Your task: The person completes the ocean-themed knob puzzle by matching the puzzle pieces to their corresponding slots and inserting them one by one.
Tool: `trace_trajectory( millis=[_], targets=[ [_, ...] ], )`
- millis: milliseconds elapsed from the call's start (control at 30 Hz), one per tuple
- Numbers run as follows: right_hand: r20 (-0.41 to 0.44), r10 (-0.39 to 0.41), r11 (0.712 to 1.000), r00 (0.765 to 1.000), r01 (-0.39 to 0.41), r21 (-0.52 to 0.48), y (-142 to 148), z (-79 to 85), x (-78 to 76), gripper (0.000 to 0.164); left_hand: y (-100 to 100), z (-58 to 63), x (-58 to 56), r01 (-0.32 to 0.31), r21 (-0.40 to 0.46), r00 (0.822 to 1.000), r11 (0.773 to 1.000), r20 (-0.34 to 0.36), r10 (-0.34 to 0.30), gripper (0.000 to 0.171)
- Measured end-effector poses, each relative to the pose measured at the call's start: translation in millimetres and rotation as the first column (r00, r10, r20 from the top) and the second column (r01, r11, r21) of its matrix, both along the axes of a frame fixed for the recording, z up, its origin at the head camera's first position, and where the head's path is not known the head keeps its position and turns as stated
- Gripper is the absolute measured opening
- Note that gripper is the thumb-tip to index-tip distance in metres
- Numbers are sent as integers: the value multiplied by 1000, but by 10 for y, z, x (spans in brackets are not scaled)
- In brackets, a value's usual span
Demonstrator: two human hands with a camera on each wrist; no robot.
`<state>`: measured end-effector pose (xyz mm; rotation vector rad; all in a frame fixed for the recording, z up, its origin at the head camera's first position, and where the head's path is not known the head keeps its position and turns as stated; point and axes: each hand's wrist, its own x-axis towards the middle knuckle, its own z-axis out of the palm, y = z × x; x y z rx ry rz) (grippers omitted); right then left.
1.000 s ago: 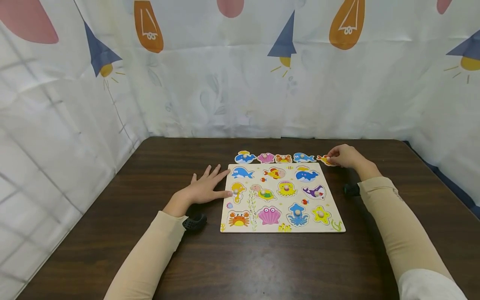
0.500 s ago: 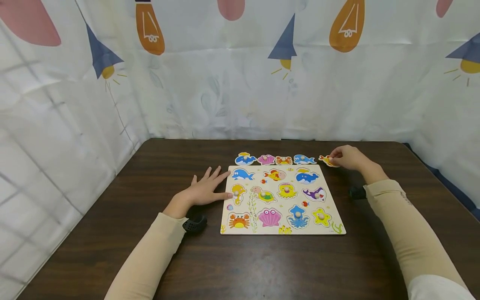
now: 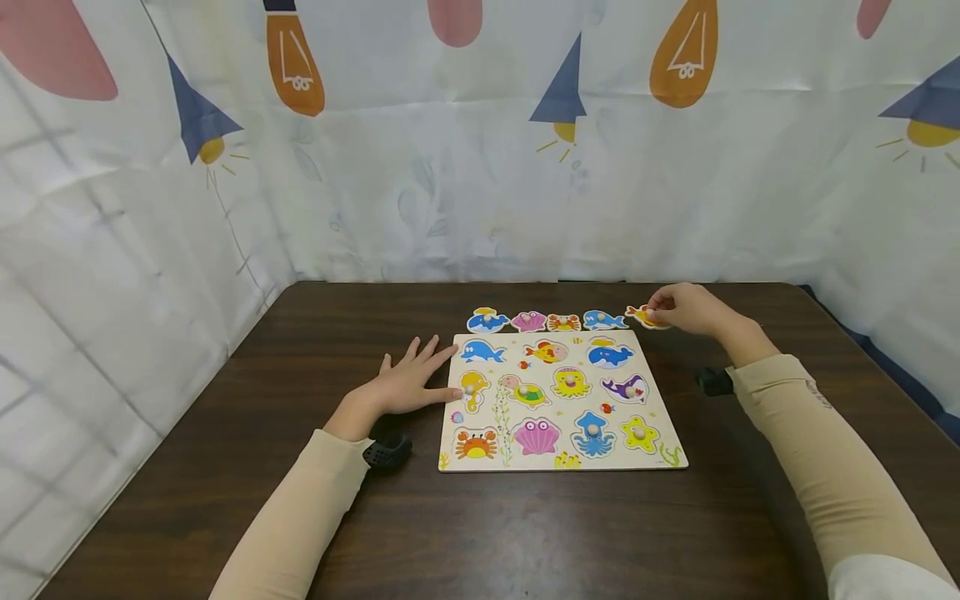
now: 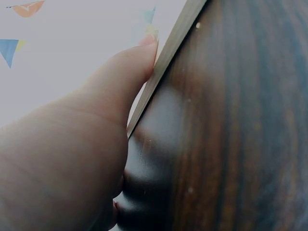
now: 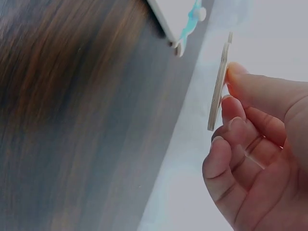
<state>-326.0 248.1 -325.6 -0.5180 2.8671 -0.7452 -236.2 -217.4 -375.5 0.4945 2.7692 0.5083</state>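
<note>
Dark table [image 3: 225, 467], fish piece [image 3: 639, 314], pinched at fingertips [image 5: 235, 70] of right hand [image 3: 692, 309]

The fish piece [image 3: 636, 315] is showing orange-red and yellow. The whale piece [image 3: 486, 324] is wearing blue with a yellow spout, the clam piece [image 3: 527, 323] pink, the crab piece [image 3: 564, 324] orange. The puzzle board [image 3: 615, 464] is displaying pale cream, its octopus piece [image 3: 572, 387] and starfish piece [image 3: 640, 437] bringing yellow, its squid piece [image 3: 593, 445] blue. Dark brown wood grain is streaking the tabletop [image 3: 540, 533]. Beige is covering the sleeves [image 3: 307, 500], black the wristbands [image 3: 387, 454]. The white curtain [image 3: 480, 200] is carrying slate-blue and yellow lamps [image 3: 562, 87], orange bulbs [image 3: 684, 62] and pink shapes [image 3: 455, 21].
</note>
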Motion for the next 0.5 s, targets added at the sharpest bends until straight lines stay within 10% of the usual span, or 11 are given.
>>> trace_trajectory(
  millis=[500],
  targets=[
    [-5, 70, 998, 998, -70, 6, -358, 123, 106, 23, -5, -14, -4, 10, 4, 1000, 1000, -9, -9, 94]
  ],
)
